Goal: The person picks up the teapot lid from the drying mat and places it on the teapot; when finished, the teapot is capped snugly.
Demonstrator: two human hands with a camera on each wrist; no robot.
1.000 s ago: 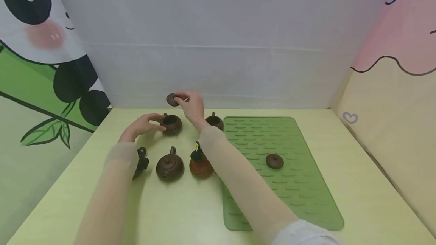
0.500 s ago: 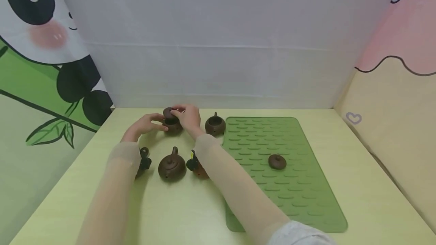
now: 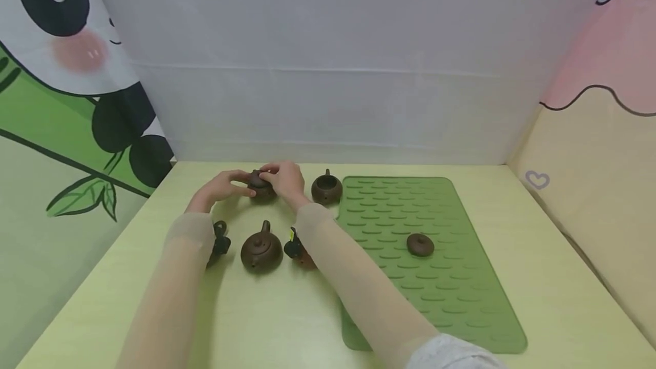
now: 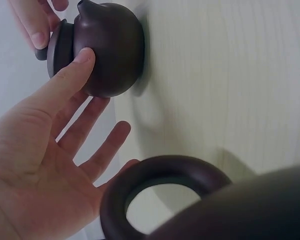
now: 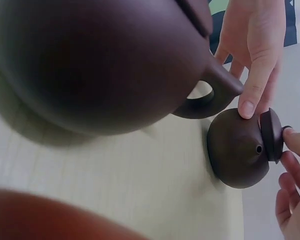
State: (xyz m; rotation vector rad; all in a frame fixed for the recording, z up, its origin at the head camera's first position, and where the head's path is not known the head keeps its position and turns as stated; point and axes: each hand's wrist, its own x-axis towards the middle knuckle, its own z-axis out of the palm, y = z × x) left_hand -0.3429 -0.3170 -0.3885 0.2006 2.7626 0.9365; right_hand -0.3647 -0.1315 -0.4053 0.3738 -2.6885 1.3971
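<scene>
A small dark brown teapot (image 4: 115,50) stands at the back left of the table. My left hand (image 3: 217,188) holds it by the side, thumb near the spout and fingers behind. Above its opening sits a round lid (image 5: 272,136), slightly tilted in the right wrist view. The knob of that lid is pinched between the thumb and fingers of my right hand (image 3: 288,181). Just to the right is a second dark teapot (image 3: 327,188) with its opening uncovered.
Nearer me stand a lidded dark teapot (image 3: 261,252) and a reddish-brown one (image 3: 306,261), partly hidden by my right arm. Another dark pot (image 3: 211,258) is mostly behind my left arm. A loose lid (image 3: 420,245) lies on the green mat (image 3: 430,300).
My right hand has lowered the lid from above and behind the teapot down onto its opening. The left hand has stayed on the teapot. The view has shifted slightly.
</scene>
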